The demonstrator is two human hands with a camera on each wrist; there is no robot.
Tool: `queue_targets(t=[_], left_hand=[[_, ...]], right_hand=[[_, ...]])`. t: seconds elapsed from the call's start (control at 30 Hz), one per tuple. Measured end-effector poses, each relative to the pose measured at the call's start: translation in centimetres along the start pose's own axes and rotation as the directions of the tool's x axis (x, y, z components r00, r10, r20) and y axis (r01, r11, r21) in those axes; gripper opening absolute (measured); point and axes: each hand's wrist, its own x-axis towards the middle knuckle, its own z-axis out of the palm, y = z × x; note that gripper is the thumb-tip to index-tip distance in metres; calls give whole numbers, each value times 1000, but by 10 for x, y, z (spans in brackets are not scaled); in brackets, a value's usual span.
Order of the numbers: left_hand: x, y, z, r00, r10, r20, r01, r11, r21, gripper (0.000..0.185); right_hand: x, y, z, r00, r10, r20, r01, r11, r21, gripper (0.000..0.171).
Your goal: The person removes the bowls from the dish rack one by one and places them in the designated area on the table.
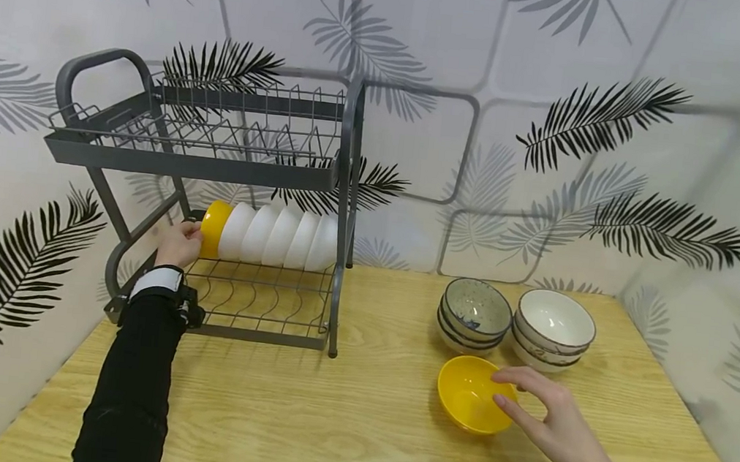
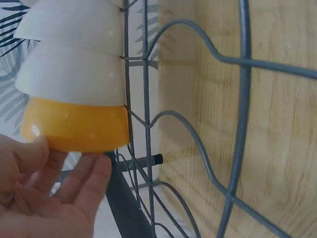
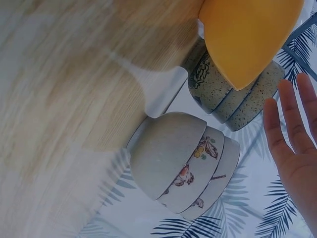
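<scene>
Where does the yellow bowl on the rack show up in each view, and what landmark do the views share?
Head: left of centre; the racked yellow bowl ends the row of white bowls on the rack, at the left hand.
Left wrist: left side, mid-height, just below the white bowls.
Right wrist: not in it; the other yellow bowl shows at the top.
Shared landmark: the wooden table.

The right wrist view's top edge cuts off the smooth yellow round bowl (image 3: 252, 39); the left wrist view's crops the row of glossy white round bowls (image 2: 72, 74).
</scene>
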Motion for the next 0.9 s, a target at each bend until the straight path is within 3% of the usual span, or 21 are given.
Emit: queue_targets(t=[0.17, 0.37, 0.6, 0.9], left_hand=[[2, -4, -4, 1000, 28, 9, -27, 995, -91, 45], [-2, -1, -8, 1000, -21, -14, 18, 986, -168, 45], [-12, -1, -5, 985, -9, -173, -21, 985, -172, 42], [-23, -5, -5, 957, -34, -290, -30, 976, -214, 41]], right_hand=[[1, 0, 1, 1000, -21, -10, 21, 1000, 9, 36], [0, -1, 2, 1000, -6, -4, 6, 1000, -5, 35], [-1, -1, -1, 1000, 3, 3, -3, 1000, 2, 34], [-2, -1, -4, 1000, 8, 1, -8, 1000, 6, 33]])
